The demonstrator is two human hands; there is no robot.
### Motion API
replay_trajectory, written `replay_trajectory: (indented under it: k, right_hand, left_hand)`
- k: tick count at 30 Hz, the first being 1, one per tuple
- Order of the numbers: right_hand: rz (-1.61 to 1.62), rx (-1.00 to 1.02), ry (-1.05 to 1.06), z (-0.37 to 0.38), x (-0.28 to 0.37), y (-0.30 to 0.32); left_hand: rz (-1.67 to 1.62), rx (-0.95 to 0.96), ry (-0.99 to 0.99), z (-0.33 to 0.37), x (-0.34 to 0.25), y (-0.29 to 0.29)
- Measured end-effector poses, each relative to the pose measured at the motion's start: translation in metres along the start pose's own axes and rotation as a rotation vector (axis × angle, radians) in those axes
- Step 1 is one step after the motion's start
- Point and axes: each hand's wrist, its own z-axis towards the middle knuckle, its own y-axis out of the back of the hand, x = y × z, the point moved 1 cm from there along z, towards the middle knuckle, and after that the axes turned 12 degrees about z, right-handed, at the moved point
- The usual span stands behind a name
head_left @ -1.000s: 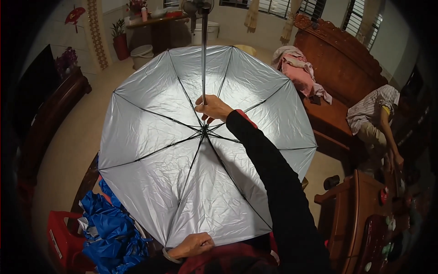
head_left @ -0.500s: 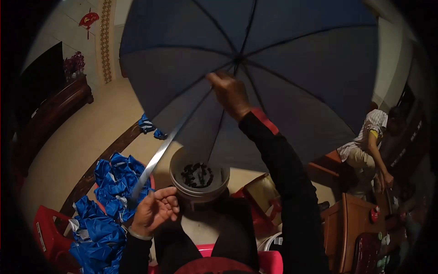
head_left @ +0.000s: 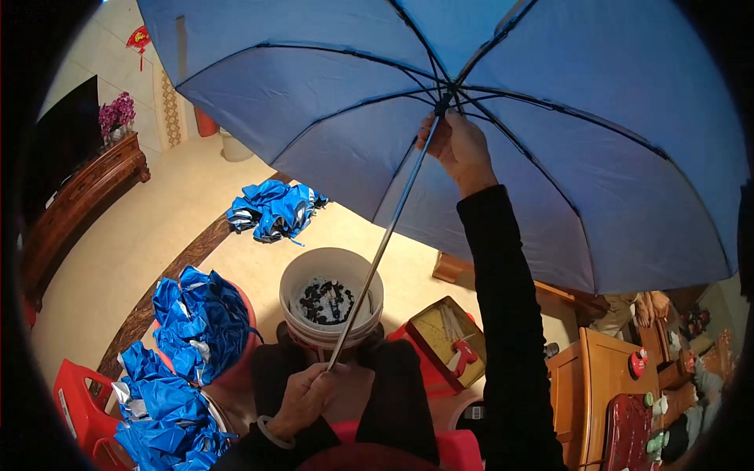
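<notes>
Above a white bucket, open blue umbrella, right hand fingers closed at its hub, left hand gripping the shaft's near end.

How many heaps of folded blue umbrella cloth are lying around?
3: one heap far out on the floor, one by the bucket, one lower left. More may be hidden.
</notes>
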Motion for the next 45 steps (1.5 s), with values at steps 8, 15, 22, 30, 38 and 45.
replay_trajectory:
  k: [8, 15, 22, 30, 38, 45]
  right_hand:
    - [0.113, 0.175, 0.048, 0.013, -0.033, 0.032]
    - [-0.037, -0.034, 0.03, 0.013, -0.059, -0.015]
    - [-0.188, -0.131, 0.091, 0.025, -0.081, 0.009]
    - [0.105, -0.007, -0.233, -0.067, -0.178, -0.023]
    - [0.061, -0.146, -0.323, -0.15, -0.225, 0.009]
    - [-1.058, 0.34, 0.459, -0.244, -0.276, 0.058]
  left_hand:
    - [0.385, -0.075, -0.218, 0.015, 0.019, 0.024]
    - [-0.143, 0.035, 0.123, 0.014, 0.033, 0.028]
    - [0.367, -0.187, -0.176, 0.046, -0.012, 0.03]
    - [0.699, -0.414, -0.332, 0.12, -0.046, 0.036]
    - [0.796, -0.141, -0.151, 0.102, 0.028, 0.033]
    - [0.477, -0.746, -0.279, 0.095, 0.055, 0.177]
